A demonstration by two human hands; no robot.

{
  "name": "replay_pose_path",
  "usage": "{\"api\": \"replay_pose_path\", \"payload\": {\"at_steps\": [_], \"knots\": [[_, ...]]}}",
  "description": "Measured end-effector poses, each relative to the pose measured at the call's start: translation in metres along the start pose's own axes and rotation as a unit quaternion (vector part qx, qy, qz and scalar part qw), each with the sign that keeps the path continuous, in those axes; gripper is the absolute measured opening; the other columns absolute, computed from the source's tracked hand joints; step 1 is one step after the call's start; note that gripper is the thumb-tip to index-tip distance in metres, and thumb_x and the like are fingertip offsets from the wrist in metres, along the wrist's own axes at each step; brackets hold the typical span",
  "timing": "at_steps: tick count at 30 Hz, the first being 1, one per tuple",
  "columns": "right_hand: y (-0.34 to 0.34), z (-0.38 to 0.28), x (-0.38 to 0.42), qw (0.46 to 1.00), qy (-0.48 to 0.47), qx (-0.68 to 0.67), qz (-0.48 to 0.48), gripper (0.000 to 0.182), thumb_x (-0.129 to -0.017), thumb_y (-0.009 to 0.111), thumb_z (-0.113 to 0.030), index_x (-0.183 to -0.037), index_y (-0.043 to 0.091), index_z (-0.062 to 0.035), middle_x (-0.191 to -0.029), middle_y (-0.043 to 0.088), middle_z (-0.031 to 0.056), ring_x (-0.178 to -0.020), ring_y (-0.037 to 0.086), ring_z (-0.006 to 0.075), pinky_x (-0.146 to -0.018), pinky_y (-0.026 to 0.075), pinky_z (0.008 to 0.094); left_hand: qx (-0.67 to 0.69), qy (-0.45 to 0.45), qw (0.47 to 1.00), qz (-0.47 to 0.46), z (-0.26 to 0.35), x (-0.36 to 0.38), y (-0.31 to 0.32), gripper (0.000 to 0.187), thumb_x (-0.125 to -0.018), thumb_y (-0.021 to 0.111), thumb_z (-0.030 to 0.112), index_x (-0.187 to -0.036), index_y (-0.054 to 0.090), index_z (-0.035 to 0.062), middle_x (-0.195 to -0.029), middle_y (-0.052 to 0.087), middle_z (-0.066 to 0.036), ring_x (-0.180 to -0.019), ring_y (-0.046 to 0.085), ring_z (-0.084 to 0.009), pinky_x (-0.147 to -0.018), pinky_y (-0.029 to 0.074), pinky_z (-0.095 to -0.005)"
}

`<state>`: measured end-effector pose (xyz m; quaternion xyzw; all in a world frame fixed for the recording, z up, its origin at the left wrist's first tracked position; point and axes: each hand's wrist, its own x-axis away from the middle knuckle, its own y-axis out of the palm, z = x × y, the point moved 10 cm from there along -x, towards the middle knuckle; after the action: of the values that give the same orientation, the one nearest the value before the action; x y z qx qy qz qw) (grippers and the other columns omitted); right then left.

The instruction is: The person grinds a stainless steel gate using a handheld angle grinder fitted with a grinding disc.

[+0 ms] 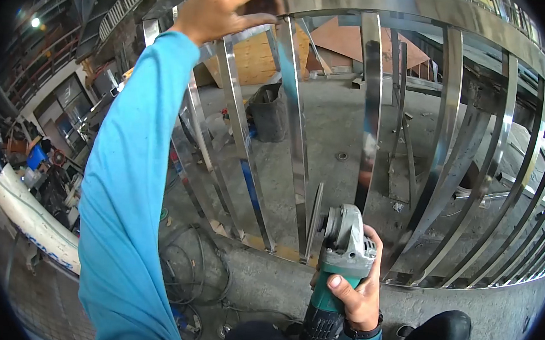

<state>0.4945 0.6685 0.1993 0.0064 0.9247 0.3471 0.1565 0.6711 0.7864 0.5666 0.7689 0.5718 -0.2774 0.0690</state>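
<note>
My right hand (pixel 363 297) is wrapped round a green and black angle grinder (pixel 342 260) with a grey metal head. Its thin disc (pixel 314 222), seen nearly edge-on, stands close beside the lower part of an upright bar (pixel 298 143). Up at the top left, my left hand (pixel 215 9) grips the shiny top rail (pixel 335 0) of a metal railing, fingers over it and thumb underneath. The railing's polished uprights run down to a bottom rail near the floor. My left arm, in a blue sleeve, crosses the left side of the view.
Coiled cables (pixel 193 265) lie on the concrete floor below my left arm. Behind the railing are a dark bucket (pixel 268 113), wooden boards (pixel 249 58) and metal scraps. A long white object (pixel 32 213) is at the left. My dark shoe (pixel 437 338) is at the lower right.
</note>
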Motion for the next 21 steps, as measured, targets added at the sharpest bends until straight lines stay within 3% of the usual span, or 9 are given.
{"api": "replay_pose_path", "payload": {"at_steps": [1,4,8,21], "knots": [[0.001,0.007,-0.001,1.0,0.014,0.017,-0.002,0.095,-0.08,0.085,-0.017,-0.15,0.022,-0.0034,-0.132,0.054,0.0159,-0.118,0.056,0.0224,-0.103,0.044,0.0366,-0.009,-0.014,1.0,-0.009,-0.01,0.015,0.001,0.051,-0.076,0.084,0.041,-0.117,0.073,0.0117,-0.11,0.075,-0.006,-0.097,0.073,-0.0228,-0.084,0.06,-0.0338],[0.003,0.027,-0.005,0.999,0.03,0.041,-0.017,0.095,-0.081,0.085,-0.017,-0.15,0.022,-0.003,-0.132,0.054,0.0157,-0.119,0.056,0.0224,-0.104,0.043,0.0368,0.015,-0.028,0.999,0.029,-0.018,0.042,-0.006,0.05,-0.074,0.086,0.036,-0.116,0.074,0.0111,-0.11,0.075,-0.005,-0.098,0.073,-0.0228,-0.085,0.06,-0.0336],[0.0,0.048,-0.007,0.996,0.058,0.056,-0.024,0.094,-0.081,0.085,-0.015,-0.15,0.022,-0.0029,-0.132,0.054,0.0158,-0.12,0.054,0.0222,-0.105,0.042,0.0366,-0.014,-0.005,1.0,0.027,-0.011,0.05,-0.006,0.052,-0.074,0.088,0.028,-0.121,0.071,0.0118,-0.115,0.073,-0.004,-0.099,0.072,-0.0223,-0.085,0.06,-0.0321],[0.008,0.049,-0.009,0.996,0.06,0.045,-0.049,0.094,-0.081,0.084,-0.013,-0.149,0.02,-0.0029,-0.131,0.053,0.0156,-0.119,0.055,0.0218,-0.104,0.043,0.0364,-0.059,-0.02,0.998,-0.008,-0.007,0.045,-0.003,0.047,-0.081,0.081,0.037,-0.122,0.07,0.016,-0.116,0.073,-0.003,-0.101,0.072,-0.0221,-0.087,0.06,-0.0348]]}}
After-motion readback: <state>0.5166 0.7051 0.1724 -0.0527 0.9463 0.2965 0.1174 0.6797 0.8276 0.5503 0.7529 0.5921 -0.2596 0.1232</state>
